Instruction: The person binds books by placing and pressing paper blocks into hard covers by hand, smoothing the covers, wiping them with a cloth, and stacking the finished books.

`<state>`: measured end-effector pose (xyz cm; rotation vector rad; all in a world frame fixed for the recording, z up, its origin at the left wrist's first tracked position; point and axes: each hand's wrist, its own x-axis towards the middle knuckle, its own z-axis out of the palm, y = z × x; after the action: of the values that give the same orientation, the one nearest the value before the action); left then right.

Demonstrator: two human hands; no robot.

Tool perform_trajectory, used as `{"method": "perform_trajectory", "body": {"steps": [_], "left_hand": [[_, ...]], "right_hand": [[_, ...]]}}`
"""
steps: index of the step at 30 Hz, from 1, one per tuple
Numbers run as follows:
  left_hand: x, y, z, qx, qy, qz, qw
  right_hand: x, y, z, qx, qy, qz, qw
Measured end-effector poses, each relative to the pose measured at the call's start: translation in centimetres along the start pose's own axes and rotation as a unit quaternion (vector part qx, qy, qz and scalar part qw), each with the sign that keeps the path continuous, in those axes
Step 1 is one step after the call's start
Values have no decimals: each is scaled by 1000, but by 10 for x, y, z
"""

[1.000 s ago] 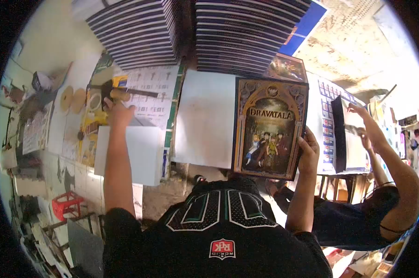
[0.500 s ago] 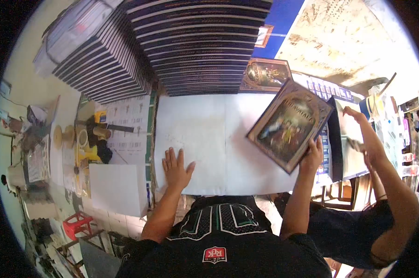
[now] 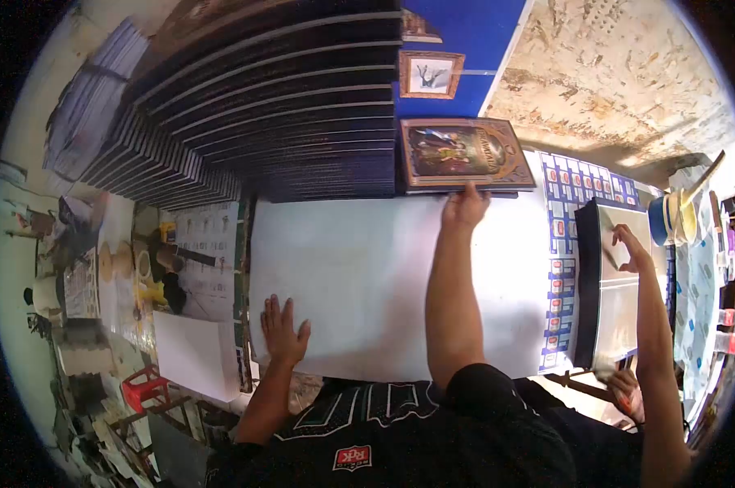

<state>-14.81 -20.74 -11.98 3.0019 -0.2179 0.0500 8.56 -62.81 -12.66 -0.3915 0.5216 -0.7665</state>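
Observation:
A thick book (image 3: 461,154) with a brown ornate cover and a picture of several figures lies at the table's far edge, on top of another dark book. My right hand (image 3: 466,207) reaches out to it and grips its near edge; part of the fingers is hidden there. My left hand (image 3: 284,335) rests flat, fingers apart, on the white sheet (image 3: 343,276) near the table's left side, with nothing in it.
Tall stacks of dark-covered books (image 3: 302,106) stand at the back left. A white block of paper (image 3: 192,354) sits at lower left. On the right, a co-worker's hands (image 3: 630,248) work over an open dark cover (image 3: 587,285), with a bucket (image 3: 668,218) behind.
My right hand has carried the book from the right side away to the back and laid it on the other book. My left hand stays flat on the sheet. The view has shifted.

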Motion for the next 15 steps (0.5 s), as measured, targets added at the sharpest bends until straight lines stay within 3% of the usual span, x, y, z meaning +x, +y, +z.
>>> {"method": "perform_trajectory", "body": {"steps": [2,4,7,8,12,15], "left_hand": [[0,3,-1,-4,-14,-12,1000],[2,3,0,-3,-16,-13,1000],[-1,1,2,0,-16,-11,1000],[0,2,3,2,-7,-8,1000],[0,3,4,6,-8,1,1000],[2,3,4,-5,-2,0,1000]], "right_hand": [[1,5,-3,-29,35,10,999],[-4,-5,-3,-223,-2,84,971],[1,-34,3,-378,-16,152,913],[5,-36,-1,-379,-11,152,913],[8,-45,0,-522,-71,209,824],[2,-40,0,-449,-77,215,864]]}}
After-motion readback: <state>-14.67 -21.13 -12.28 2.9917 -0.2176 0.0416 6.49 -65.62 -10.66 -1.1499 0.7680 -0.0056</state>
